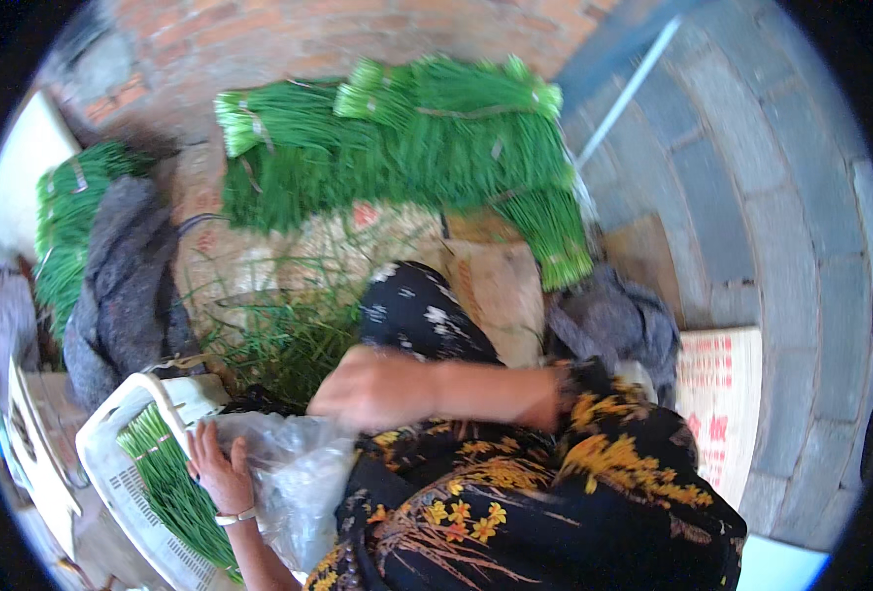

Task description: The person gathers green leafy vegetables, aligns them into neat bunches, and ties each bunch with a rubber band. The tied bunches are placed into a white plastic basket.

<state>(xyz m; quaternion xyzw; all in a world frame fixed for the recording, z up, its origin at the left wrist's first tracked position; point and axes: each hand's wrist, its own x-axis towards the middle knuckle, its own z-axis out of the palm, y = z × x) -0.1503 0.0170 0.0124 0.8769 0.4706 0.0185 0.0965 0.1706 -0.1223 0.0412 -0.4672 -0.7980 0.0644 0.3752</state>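
My left hand (221,467) is at the inner rim of a white plastic basket (100,443), fingers apart, with a bracelet on the wrist. In the basket lies a bundle of green garlic chives (178,480), tied with a band near its pale ends. A clear plastic sheet (296,465) lies against the basket beside that hand and runs towards my lap. My right hand (374,388) crosses in front of my knee, blurred and curled, close to the far end of the sheet. Whether it holds anything is hidden.
Tied chive bundles (407,140) are piled along the brick wall (348,29). Loose green trimmings (281,340) litter the flattened cardboard (296,251). A dark grey cloth (122,273) partly covers more chives (67,221) at left. A printed cardboard box (721,406) stands at right by the block wall (717,221).
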